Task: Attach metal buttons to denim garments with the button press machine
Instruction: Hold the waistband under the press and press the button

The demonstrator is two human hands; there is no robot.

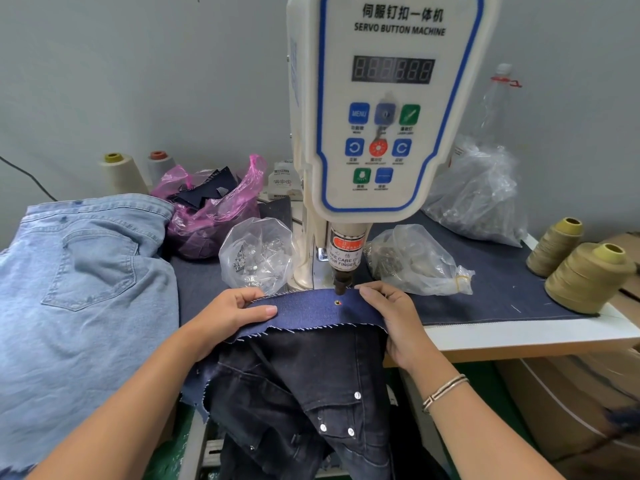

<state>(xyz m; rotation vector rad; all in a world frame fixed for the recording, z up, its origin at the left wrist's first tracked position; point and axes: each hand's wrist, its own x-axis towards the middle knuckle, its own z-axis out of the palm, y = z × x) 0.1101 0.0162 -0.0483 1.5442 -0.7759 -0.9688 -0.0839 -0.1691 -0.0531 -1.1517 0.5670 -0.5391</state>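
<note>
Dark denim garment (304, 403), fitted with several small metal buttons, hangs below the table edge between the two forearms, nearest the viewer. Above it, a strip of blue denim (311, 315) with frayed white-threaded edges lies stretched flat across the front of the work surface. Left hand (228, 313) grips the strip's left end, thumb on top of the cloth and fingers curled over its far edge. Right hand (391, 317) holds the strip's right end, fingers bent over the cloth and pressing it down; a bracelet (445, 391) sits on that wrist. One metal button (337, 302) sits in the strip, between the hands and just in front of the press head (341, 284), whose dark tip stands directly above the strip's far edge. Whether the tip touches the cloth cannot be determined. The servo button machine (388, 109) rises behind, its control panel facing forward with a dark digit display and coloured keys. Clear bags of metal parts lie on both sides of the machine column: one at left (258, 254), one at right (415, 261). Light blue jeans (79, 289) lie piled at far left, a pink bag of dark fabric scraps (211, 206) behind them. Olive thread cones (581, 271) stand at the table's right end.
</note>
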